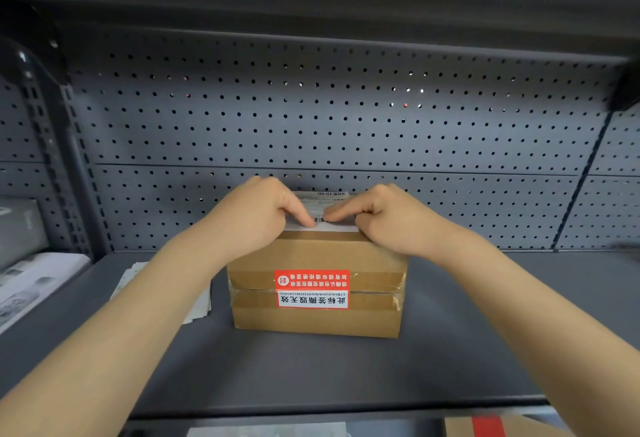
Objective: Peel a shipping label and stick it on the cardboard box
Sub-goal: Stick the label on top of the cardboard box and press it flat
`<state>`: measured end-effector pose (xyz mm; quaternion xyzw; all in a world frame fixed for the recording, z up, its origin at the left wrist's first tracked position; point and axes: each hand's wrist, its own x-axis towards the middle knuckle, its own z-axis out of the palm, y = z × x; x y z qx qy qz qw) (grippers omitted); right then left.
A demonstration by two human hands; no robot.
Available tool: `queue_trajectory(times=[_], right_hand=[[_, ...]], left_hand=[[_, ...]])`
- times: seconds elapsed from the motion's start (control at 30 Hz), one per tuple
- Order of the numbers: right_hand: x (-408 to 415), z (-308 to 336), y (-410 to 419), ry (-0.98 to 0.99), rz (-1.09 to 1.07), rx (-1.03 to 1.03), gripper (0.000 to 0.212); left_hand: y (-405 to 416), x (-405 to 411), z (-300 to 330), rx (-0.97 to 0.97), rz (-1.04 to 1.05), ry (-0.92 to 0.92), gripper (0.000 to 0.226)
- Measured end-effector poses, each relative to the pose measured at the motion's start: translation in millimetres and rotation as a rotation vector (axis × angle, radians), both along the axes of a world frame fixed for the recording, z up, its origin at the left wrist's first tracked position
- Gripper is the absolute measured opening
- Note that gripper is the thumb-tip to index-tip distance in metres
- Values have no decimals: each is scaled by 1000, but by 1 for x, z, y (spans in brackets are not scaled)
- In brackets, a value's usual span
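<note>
A brown cardboard box (pixel 317 319) stands on the grey shelf, its front carrying a red and white seal sticker (pixel 312 289). A white shipping label (pixel 320 210) lies flat on the box's top. My left hand (pixel 254 217) rests on the label's left part and my right hand (pixel 388 220) on its right part. Both hands have curled fingers, and the two index fingertips press down side by side near the label's front edge. Neither hand grips anything. Most of the label is hidden under the hands.
A perforated grey back panel (pixel 329 118) rises right behind the box. Loose white sheets (pixel 199 301) lie on the shelf (pixel 311 367) left of the box. White packages (pixel 31 284) sit at the far left. Another box with red tape (pixel 491 426) shows at the bottom right.
</note>
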<state>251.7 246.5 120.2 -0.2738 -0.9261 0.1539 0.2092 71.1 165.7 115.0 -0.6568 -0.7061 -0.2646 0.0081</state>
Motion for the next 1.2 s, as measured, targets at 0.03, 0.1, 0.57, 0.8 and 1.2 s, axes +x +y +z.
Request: queue_trajectory(times=[0.03, 0.1, 0.57, 0.8, 1.2], right_hand=[[-1, -1, 1, -7, -5, -3, 53], [-4, 0, 4, -31, -26, -21, 52], [13, 7, 31, 18, -192, -1, 42], [-13, 2, 27, -106, -51, -54, 48], [-26, 5, 50, -252, -130, -27, 49]], left_hand=[[1, -1, -1, 15, 4, 2, 64], [4, -2, -4, 23, 2, 16, 64], [7, -21, 0, 8, 116, 20, 59], [33, -1, 1, -106, 7, 77, 58], [50, -12, 4, -193, 36, 110, 58]])
